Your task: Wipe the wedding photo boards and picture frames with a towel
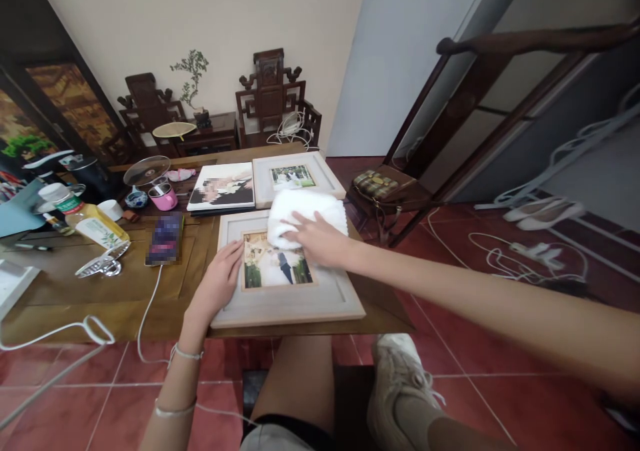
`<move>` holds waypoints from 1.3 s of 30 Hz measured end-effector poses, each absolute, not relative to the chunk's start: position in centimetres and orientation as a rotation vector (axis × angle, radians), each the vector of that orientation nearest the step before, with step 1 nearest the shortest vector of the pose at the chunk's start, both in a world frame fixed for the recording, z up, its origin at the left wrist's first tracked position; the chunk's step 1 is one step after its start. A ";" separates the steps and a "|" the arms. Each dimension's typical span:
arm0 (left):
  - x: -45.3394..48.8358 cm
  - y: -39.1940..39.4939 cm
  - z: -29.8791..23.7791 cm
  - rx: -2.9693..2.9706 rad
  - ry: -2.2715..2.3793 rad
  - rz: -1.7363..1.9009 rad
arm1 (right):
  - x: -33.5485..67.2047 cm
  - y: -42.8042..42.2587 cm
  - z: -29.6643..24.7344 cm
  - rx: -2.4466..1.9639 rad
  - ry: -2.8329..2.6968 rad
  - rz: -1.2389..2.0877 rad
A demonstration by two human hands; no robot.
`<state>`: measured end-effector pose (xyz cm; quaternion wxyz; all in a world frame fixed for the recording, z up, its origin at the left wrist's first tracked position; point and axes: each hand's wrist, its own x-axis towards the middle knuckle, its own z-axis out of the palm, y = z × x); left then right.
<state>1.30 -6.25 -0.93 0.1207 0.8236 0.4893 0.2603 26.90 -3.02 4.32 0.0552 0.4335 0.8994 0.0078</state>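
Note:
A light wooden picture frame (295, 309) lies flat at the table's near edge, with a small wedding photo (275, 267) in its middle. My left hand (223, 274) rests along the left side of this frame, fingers stretched out and flat. Over the upper right part of the frame, my right hand (320, 237) presses on a folded white cloth (305, 205) and holds it. The cloth covers the photo's top right corner and part of the border. Behind it lies a second frame (263, 174), with an outdoor photo, its near edge partly hidden by the cloth.
Left of the second frame lies a photo book (223, 183). Farther left are a phone (164, 239) on a white cable, a pink cup (164, 197), a bottle of yellow liquid (90, 223) and a clear hair claw (103, 261). A wooden chair (470, 97) holding a plaid bag (376, 183) stands right.

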 end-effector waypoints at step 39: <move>1.3 -6.4 -0.7 2.338 1.459 0.767 | 22.2 -12.8 9.4 1.056 2.548 -0.752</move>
